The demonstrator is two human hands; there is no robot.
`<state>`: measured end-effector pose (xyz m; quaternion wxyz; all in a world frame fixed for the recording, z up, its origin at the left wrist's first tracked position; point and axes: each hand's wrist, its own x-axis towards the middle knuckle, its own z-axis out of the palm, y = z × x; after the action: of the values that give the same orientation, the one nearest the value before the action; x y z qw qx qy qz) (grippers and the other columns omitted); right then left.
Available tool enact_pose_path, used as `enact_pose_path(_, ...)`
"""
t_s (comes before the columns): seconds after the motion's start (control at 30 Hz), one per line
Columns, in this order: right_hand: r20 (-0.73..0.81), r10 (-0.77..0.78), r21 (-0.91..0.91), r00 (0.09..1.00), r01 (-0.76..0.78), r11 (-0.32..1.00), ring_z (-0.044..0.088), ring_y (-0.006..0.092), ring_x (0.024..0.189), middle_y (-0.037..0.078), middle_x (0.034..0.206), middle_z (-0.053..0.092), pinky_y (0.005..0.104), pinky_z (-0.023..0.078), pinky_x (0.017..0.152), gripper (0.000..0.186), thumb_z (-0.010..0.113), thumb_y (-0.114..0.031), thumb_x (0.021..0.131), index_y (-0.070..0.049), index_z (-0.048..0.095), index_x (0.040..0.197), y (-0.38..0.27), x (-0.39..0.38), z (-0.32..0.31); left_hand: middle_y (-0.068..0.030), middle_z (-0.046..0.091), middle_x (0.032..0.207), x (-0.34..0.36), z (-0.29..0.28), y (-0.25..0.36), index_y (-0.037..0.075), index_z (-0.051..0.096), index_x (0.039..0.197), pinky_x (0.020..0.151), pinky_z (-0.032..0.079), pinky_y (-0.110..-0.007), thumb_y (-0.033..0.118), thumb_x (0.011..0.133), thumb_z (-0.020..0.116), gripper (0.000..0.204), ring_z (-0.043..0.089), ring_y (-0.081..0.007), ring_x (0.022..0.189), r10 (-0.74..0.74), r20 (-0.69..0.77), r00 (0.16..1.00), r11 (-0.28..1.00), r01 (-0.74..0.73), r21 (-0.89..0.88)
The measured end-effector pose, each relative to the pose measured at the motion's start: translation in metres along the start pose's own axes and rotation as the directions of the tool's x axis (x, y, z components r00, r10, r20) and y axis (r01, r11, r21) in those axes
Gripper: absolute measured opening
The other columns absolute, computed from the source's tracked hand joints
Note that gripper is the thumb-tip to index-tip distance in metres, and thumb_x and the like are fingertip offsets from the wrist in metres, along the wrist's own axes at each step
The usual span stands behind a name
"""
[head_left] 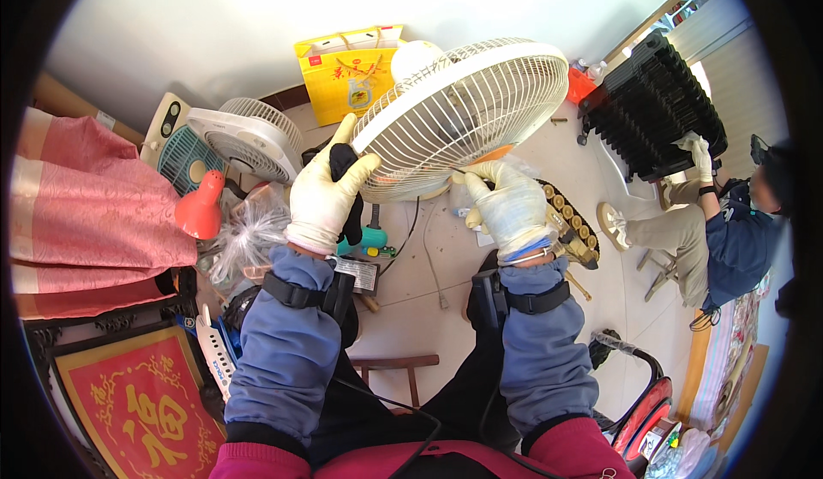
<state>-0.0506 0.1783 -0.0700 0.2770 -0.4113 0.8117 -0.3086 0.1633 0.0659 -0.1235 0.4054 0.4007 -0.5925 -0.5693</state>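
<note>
- The white-caged fan [467, 110] sits at 12 to 1 o'clock, tilted, its round grille between and just above the hands.
- The left hand [327, 186], gloved, is at 11 o'clock: thumb and index finger spread part-way at the fan's rim, with black cloth [343, 162] caught between them and hanging below.
- The right hand [512, 207], also gloved, is at 3 o'clock, fingers bent against the fan's lower edge; whether they close around it I cannot tell.
- A yellow paper bag [339, 89] stands behind the fan at 11 o'clock, by the wall.
- At 10 o'clock is a white box fan [244, 140]; at 9, a red lamp shade [199, 206] near pink cloth [103, 213].
- A wooden stool [396, 362] is at 6 o'clock, a red framed panel [141, 410] at 8.
- At 2 o'clock a co-worker's gloved hand [701, 157] touches a black finned heater [656, 106].
</note>
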Motion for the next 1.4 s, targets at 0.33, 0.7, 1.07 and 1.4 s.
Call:
enact_pose_path(0.33,-0.032,-0.024,0.392,0.999,0.035,0.919,0.058,0.0053,0.047,0.0,0.072,0.071,0.0217,0.041,0.042,0.014,0.072,-0.02,0.095,-0.007,0.076,0.1,-0.011,-0.009,0.003,-0.0076,0.065,0.138,0.001,0.0,-0.002,0.004,0.05,0.149,0.104,0.045,-0.026,0.024,0.088,0.081,0.072,0.059,-0.0096,0.119,0.007,0.002,1.0,1.0,-0.007,-0.006)
enact_pose_path(0.7,0.095,-0.001,0.557,0.996,-0.052,0.829,0.059,0.0047,0.048,0.003,0.089,0.077,0.0203,0.043,0.041,0.015,0.067,-0.017,0.098,-0.006,0.074,0.104,-0.011,-0.005,0.008,-0.0077,0.063,0.141,0.0,0.0,-0.002,0.003,0.049,0.149,0.105,0.044,-0.026,0.022,0.088,0.081,0.072,0.058,-0.0098,0.121,-0.005,0.014,1.0,0.999,0.005,-0.031)
enact_pose_path(1.07,0.187,0.005,0.55,0.982,-0.109,0.828,0.061,0.0063,0.049,0.006,0.099,0.078,0.0189,0.044,0.04,0.02,0.062,-0.016,0.1,0.001,0.069,0.108,-0.012,-0.005,-0.002,-0.0082,0.062,0.142,0.001,0.001,-0.001,0.002,0.048,0.149,0.105,0.044,-0.027,0.019,0.088,0.08,0.071,0.057,-0.01,0.122,-0.015,0.012,1.0,0.998,0.016,-0.062)
enact_pose_path(1.4,0.299,0.075,0.304,0.951,-0.17,0.938,0.061,0.008,0.048,0.003,0.094,0.078,0.0218,0.047,0.042,0.02,0.063,-0.018,0.1,-0.002,0.072,0.107,-0.003,0.0,-0.008,-0.0082,0.063,0.14,0.0,0.001,0.002,0.002,0.05,0.148,0.104,0.045,-0.026,0.017,0.087,0.08,0.069,0.059,-0.01,0.119,-0.004,0.0,1.0,0.999,0.004,-0.049)
